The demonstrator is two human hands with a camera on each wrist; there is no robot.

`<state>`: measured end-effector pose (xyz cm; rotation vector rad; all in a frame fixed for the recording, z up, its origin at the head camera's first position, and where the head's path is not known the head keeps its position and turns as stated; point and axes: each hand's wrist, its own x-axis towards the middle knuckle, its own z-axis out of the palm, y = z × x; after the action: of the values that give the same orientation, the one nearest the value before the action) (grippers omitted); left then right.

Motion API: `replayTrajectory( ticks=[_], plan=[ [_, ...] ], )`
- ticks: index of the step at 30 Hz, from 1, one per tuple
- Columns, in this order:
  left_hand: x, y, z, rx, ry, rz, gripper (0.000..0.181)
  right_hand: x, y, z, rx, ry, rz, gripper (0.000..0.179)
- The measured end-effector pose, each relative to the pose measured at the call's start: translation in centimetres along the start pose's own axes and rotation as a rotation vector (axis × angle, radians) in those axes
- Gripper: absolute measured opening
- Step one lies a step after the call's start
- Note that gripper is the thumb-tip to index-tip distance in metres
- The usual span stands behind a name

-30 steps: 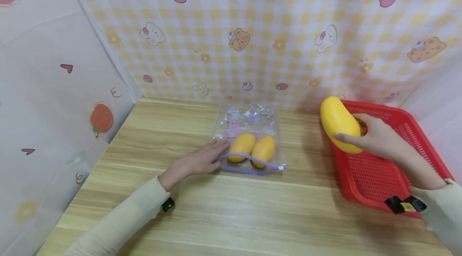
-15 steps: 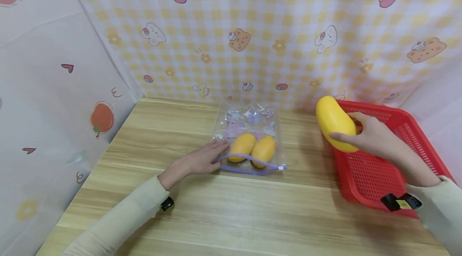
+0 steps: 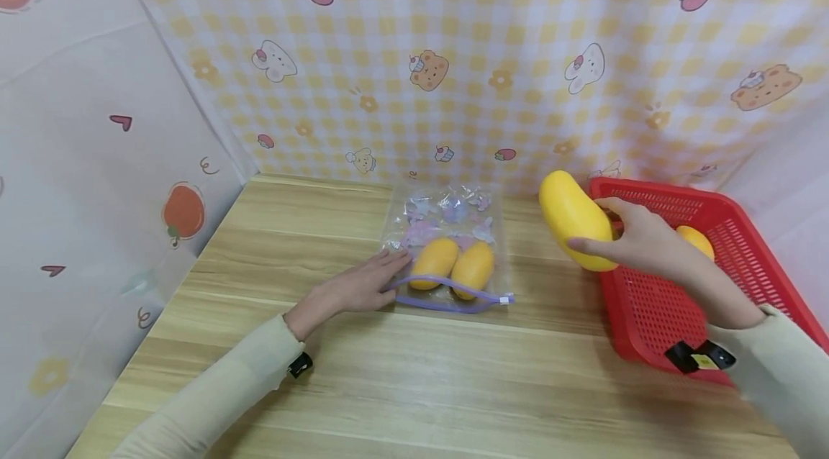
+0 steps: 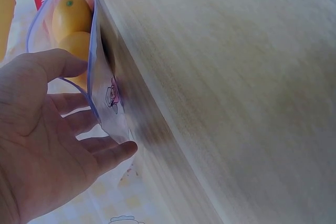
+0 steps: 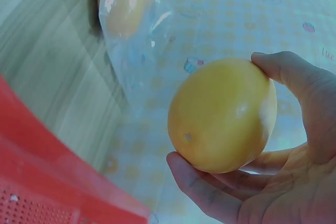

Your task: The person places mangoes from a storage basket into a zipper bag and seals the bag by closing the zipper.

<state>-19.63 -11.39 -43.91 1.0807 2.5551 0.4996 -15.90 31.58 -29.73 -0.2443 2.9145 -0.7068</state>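
My right hand (image 3: 644,239) grips a large yellow mango (image 3: 573,221) between thumb and fingers, raised just left of the red basket. Its rounded end fills the middle of the right wrist view, where the mango (image 5: 223,116) hides part of the fingers. Two orange-yellow mangoes (image 3: 435,265) lie inside a clear zip bag (image 3: 453,214) with purple cartoon prints. The bag's purple zip mouth faces the person and gapes. My left hand (image 3: 356,286) rests at the bag's left edge, fingers extended; in the left wrist view its thumb (image 4: 65,64) overlaps the zip rim.
A red perforated basket (image 3: 622,322) stands at the right, with another yellow mango (image 3: 696,242) inside, partly behind the right forearm. A checked cloth (image 3: 499,34) hangs behind the wooden table (image 3: 414,387), and a white printed cloth borders the left.
My right hand has carried the mango leftward, away from over the basket, uncovering the mango in it. The left hand and the bag have stayed in place.
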Motion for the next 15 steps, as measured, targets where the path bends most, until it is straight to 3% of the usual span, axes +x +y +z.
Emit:
replayTrajectory(
  ticks=[9, 15],
  plan=[
    [0.0, 0.0, 0.0, -0.004, 0.004, 0.000, 0.070, -0.2, -1.4, 1.2, 0.042, -0.018, -0.066, 0.079],
    [-0.1, 0.2, 0.0, -0.002, 0.007, 0.003, 0.070, -0.5, -2.0, 2.0, 0.060, -0.028, -0.075, 0.083]
  ],
)
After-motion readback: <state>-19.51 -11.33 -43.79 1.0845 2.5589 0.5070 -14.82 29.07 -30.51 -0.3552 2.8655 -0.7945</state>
